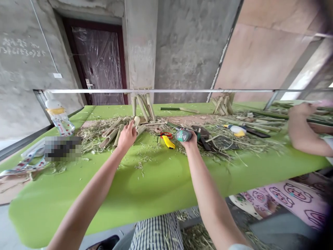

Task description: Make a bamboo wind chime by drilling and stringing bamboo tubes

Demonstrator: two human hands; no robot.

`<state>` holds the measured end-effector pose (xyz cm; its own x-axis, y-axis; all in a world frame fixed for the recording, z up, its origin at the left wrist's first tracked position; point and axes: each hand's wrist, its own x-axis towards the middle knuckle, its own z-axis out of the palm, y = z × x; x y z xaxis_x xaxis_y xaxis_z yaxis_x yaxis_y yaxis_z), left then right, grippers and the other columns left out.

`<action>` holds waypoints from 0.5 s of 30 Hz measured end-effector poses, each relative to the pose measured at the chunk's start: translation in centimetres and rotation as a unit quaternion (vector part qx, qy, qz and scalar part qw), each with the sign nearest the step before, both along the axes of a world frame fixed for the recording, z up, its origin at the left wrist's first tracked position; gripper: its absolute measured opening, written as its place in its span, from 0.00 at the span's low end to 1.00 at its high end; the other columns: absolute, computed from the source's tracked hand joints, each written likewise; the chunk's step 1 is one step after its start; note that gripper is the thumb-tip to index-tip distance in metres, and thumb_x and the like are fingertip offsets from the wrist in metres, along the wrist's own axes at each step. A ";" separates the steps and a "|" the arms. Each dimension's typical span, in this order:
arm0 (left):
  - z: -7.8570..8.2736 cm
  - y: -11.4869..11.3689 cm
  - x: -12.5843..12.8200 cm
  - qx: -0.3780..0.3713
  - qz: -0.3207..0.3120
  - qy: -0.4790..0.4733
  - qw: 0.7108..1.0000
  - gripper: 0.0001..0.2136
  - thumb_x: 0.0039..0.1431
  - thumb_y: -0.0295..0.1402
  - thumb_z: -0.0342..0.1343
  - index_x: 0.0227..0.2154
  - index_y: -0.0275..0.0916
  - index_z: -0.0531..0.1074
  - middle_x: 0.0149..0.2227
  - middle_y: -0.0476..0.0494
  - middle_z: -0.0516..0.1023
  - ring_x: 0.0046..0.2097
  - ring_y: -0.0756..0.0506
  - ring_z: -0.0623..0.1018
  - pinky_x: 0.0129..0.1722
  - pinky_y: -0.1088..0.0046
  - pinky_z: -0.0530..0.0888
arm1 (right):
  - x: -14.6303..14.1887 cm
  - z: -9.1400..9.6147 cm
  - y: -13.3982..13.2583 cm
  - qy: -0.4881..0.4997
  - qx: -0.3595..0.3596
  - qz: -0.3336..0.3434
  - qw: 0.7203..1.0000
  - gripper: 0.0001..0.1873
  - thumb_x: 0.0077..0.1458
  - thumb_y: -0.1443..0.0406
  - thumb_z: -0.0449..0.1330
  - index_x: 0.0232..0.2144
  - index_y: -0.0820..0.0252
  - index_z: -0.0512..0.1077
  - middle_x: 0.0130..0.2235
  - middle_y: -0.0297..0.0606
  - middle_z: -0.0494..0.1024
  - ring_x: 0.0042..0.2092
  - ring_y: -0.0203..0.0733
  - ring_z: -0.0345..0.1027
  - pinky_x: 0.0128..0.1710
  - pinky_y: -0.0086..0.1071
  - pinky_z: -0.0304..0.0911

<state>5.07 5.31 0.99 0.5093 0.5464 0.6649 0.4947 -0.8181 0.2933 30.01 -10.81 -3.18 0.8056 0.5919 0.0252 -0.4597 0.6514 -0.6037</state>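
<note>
My left hand is closed around a short pale piece of split bamboo, above a pile of cut bamboo tubes. A green and black cordless drill is gripped in my right hand; its narrow front end points away to the left. Between my hands lies a yellow-handled cutting tool, with a red loop beside it. Behind my left hand, several bamboo lengths stand leaning together.
Shavings cover much of the green tabletop. A white and yellow tool and bamboo strips lie right. A rabbit-topped bottle stands left. Another person's arm reaches in at right. A metal rail crosses behind.
</note>
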 end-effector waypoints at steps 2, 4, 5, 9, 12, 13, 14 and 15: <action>0.0 0.0 0.1 -0.016 -0.013 -0.019 1.000 0.21 0.60 0.34 0.43 0.56 0.37 0.58 0.43 0.35 0.73 0.38 0.42 0.75 0.39 0.66 0.72 | 0.5 -0.5 -0.1 -0.001 -0.022 -0.006 1.000 0.04 0.38 0.68 0.54 0.22 0.58 0.61 0.19 0.29 0.68 0.23 0.33 0.65 0.27 0.28 0.68; -0.1 -0.1 0.1 -0.024 -0.023 -0.035 0.999 0.21 0.60 0.34 0.43 0.55 0.36 0.59 0.43 0.34 0.74 0.38 0.42 0.75 0.39 0.66 0.72 | 0.7 -1.0 0.1 -0.004 -0.048 0.001 0.999 0.04 0.38 0.68 0.54 0.22 0.59 0.62 0.20 0.31 0.70 0.23 0.35 0.65 0.26 0.30 0.68; -0.1 -0.1 0.1 -0.028 -0.029 -0.041 0.998 0.20 0.60 0.33 0.43 0.55 0.35 0.60 0.43 0.34 0.74 0.38 0.43 0.75 0.38 0.67 0.72 | 0.7 -1.3 0.3 -0.007 -0.060 0.005 0.998 0.04 0.38 0.68 0.54 0.22 0.60 0.63 0.20 0.32 0.70 0.23 0.36 0.66 0.26 0.31 0.68; -0.3 -0.1 0.0 -0.047 -0.042 -0.047 0.997 0.19 0.59 0.34 0.45 0.52 0.35 0.64 0.43 0.35 0.74 0.36 0.45 0.75 0.36 0.70 0.71 | 0.8 -1.5 0.8 -0.029 -0.085 -0.004 0.996 0.04 0.38 0.67 0.56 0.21 0.60 0.63 0.20 0.32 0.70 0.23 0.36 0.66 0.27 0.31 0.67; -0.4 0.1 -0.1 -0.046 -0.026 -0.032 0.998 0.17 0.58 0.35 0.48 0.48 0.34 0.67 0.42 0.36 0.74 0.36 0.44 0.75 0.34 0.71 0.71 | 0.8 -1.2 0.6 -0.061 -0.088 -0.020 0.994 0.05 0.38 0.66 0.56 0.21 0.59 0.62 0.20 0.32 0.69 0.24 0.36 0.66 0.27 0.31 0.67; -0.4 0.1 -0.2 -0.045 -0.023 -0.024 0.998 0.17 0.58 0.36 0.48 0.48 0.34 0.67 0.43 0.36 0.74 0.35 0.44 0.75 0.33 0.71 0.71 | 0.8 -1.1 0.5 -0.072 -0.091 -0.025 0.993 0.05 0.38 0.65 0.56 0.21 0.59 0.62 0.20 0.32 0.69 0.24 0.36 0.66 0.27 0.31 0.67; -0.4 0.0 -0.2 -0.043 -0.022 -0.017 0.999 0.17 0.58 0.37 0.48 0.47 0.34 0.67 0.43 0.36 0.73 0.34 0.44 0.75 0.32 0.71 0.71 | 0.8 -1.0 0.4 -0.084 -0.094 -0.030 0.992 0.06 0.38 0.65 0.57 0.21 0.59 0.62 0.21 0.32 0.69 0.24 0.37 0.66 0.27 0.31 0.67; -0.4 0.0 -0.3 -0.039 -0.019 -0.010 0.999 0.17 0.58 0.37 0.49 0.48 0.34 0.66 0.43 0.35 0.73 0.34 0.44 0.75 0.31 0.71 0.71 | 0.7 -1.0 0.3 -0.096 -0.098 -0.035 0.990 0.06 0.38 0.64 0.57 0.21 0.59 0.61 0.21 0.32 0.69 0.25 0.37 0.66 0.28 0.32 0.67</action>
<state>4.78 5.28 0.61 0.5175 0.5775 0.6314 0.4565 -0.8105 0.3671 30.76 -10.48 -4.15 0.8367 0.5430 0.0719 -0.2815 0.5390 -0.7939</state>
